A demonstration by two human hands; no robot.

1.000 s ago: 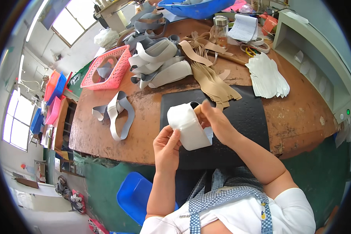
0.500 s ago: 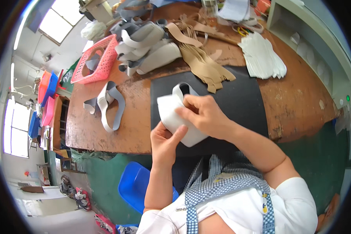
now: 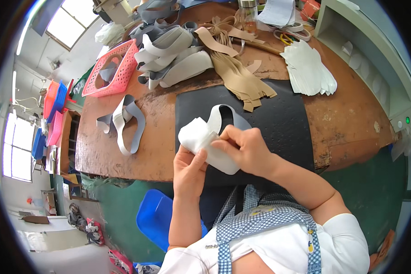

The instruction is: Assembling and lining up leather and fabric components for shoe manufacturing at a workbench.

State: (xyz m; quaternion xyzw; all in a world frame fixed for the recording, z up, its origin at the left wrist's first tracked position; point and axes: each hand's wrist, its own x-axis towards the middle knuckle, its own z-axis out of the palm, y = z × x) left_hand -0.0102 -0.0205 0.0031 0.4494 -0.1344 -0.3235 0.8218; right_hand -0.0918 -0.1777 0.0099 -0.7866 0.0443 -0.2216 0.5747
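Above the black mat (image 3: 283, 123), my left hand (image 3: 188, 171) holds a soft white sheet-like piece (image 3: 194, 134) from its lower left, thumb on top and fingers beneath. The piece is bent, its upper left part bulging. My right hand (image 3: 251, 153) is closed in a pinch at the white piece's right side, beside a looped strap (image 3: 240, 120) that is pale on one face and grey on the other. The fingers hide whether the strap's end is in this pinch or joined to the white piece.
Another looped grey strap (image 3: 139, 125) lies on the wooden table (image 3: 162, 160) at left. Beyond are a pink basket (image 3: 131, 68), piled grey straps (image 3: 182, 68), tan strips (image 3: 242, 86) and white strips (image 3: 308, 71). A glass jar (image 3: 248, 16) and scissors (image 3: 286, 39) lie farther back.
The white piece has bent over at its upper left and dropped slightly. The strap's loop has opened wider and shifted right. Both hands have moved a little.
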